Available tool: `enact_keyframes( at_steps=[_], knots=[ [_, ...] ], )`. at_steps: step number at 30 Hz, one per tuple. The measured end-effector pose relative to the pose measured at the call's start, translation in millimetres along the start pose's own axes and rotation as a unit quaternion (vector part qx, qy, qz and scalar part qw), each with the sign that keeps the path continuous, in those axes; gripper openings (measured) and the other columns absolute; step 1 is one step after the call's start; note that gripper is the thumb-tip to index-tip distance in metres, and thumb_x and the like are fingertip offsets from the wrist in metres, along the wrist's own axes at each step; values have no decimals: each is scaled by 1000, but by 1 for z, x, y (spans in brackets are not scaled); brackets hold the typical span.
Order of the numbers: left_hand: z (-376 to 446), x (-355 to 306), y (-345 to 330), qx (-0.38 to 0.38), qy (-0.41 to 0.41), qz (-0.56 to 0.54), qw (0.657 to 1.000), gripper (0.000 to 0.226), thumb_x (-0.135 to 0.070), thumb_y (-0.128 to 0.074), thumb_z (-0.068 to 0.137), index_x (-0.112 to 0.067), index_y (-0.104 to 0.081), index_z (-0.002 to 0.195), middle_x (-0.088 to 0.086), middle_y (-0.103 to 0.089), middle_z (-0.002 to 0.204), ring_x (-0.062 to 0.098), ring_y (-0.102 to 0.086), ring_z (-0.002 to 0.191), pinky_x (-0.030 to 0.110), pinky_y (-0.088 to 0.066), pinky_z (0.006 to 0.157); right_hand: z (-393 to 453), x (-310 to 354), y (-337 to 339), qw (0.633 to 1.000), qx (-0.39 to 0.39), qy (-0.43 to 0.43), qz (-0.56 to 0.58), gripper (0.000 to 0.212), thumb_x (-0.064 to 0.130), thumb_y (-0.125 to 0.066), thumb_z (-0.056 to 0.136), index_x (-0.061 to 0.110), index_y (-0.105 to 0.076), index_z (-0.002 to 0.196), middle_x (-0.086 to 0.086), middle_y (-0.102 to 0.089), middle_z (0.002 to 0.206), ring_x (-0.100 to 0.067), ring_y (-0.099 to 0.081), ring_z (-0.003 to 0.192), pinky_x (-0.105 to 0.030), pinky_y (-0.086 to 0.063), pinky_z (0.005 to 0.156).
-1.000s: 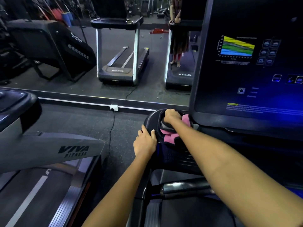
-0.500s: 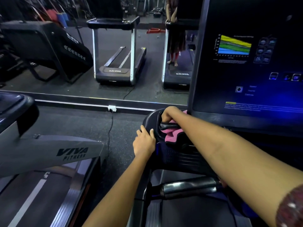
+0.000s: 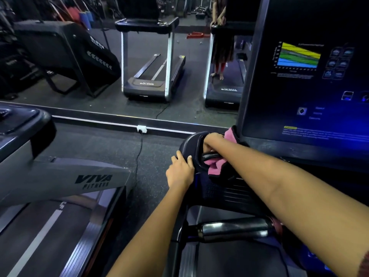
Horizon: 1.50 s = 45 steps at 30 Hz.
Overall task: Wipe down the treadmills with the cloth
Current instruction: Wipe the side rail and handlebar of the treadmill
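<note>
2 hands [image 3: 180,172] [image 3: 212,141], 1 cloth [image 3: 216,165], 2 treadmills [image 3: 199,150] [image 3: 60,176], 1 wall socket [image 3: 141,129]

Wall mirror [image 3: 60,56] ahead; white power socket [image 3: 141,128] at base.

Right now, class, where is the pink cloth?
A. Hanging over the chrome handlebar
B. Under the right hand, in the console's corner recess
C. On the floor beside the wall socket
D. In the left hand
B: the right hand presses the pink cloth into the black plastic console's corner recess; the left hand only rests on its edge.
</note>
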<state>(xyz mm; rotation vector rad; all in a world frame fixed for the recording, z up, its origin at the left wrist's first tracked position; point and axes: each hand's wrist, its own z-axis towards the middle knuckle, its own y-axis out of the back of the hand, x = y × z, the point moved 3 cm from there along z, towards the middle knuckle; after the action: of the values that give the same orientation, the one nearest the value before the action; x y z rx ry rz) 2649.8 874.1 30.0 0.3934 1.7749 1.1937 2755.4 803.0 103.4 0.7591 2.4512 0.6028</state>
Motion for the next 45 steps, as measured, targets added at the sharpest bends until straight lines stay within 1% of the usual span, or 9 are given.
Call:
enact_keyframes(
  at_steps=[2,9,14,19,22,28,35,39,45],
  knots=[
    [0,0,0,0,-3,-2,1000,52,-42,-26,100,-8,-28,139,17,-42,136,39,-53,109,43,-40,84,1,2,-4,997,-9,-55,49,40,47,-37,95,23,-53,123,6,-52,128,-16,-38,132,-29,-30,106],
    [0,1,-1,-3,-6,-5,1000,52,-42,-25,100,-6,-30,136,19,-43,134,39,-53,109,45,-40,85,-14,26,-35,942,-312,-122,14,29,23,-45,90,17,-59,115,-2,-62,119,-26,-55,112,-36,-40,91],
    [1,1,-3,-1,-2,-9,1000,54,-43,-25,99,-5,-29,138,20,-41,137,40,-50,113,46,-39,88,-43,29,-59,891,-422,-11,165,17,21,-55,82,16,-52,98,-10,-63,106,-32,-52,104,-35,-41,76],
    [1,1,-3,-5,-7,-13,1000,52,-41,-27,99,-4,-31,136,22,-42,135,41,-51,112,45,-39,86,-49,29,-68,884,-432,56,170,13,15,-57,81,24,-47,78,-5,-63,95,-27,-49,98,-32,-29,69],
    [-1,1,-2,-3,-9,-18,1000,51,-41,-26,99,-4,-31,135,22,-43,133,41,-51,111,45,-39,85,-41,33,-55,886,-426,12,183,9,17,-58,86,19,-63,93,-8,-62,104,-31,-50,104,-35,-34,75],
    [-2,-1,1,4,-6,-14,1000,51,-40,-27,100,-3,-32,134,22,-42,134,41,-49,113,44,-38,86,-48,28,-53,897,-386,-5,215,25,21,-47,92,8,-62,107,-14,-61,117,-33,-53,111,-36,-42,82],
    [-2,3,-1,2,-9,-16,1000,54,-42,-26,99,-3,-31,136,22,-40,137,43,-48,116,46,-38,91,-59,58,-97,918,-349,-185,-26,33,13,-35,96,3,-55,120,-20,-54,120,-36,-50,105,-43,-45,81],
    [-2,3,0,3,-13,-16,1000,55,-43,-26,99,-4,-29,138,22,-39,139,42,-48,116,46,-38,91,-77,33,-120,896,-400,-169,94,39,14,-39,95,3,-42,132,-12,-51,127,-34,-45,111,-43,-38,90],
    [-1,4,0,2,-12,-18,1000,54,-43,-26,99,-5,-29,138,20,-39,139,42,-50,115,45,-39,88,-101,13,-138,906,-341,-144,204,37,29,-63,83,20,-56,118,2,-54,126,-30,-45,114,-43,-36,93]
  ],
)
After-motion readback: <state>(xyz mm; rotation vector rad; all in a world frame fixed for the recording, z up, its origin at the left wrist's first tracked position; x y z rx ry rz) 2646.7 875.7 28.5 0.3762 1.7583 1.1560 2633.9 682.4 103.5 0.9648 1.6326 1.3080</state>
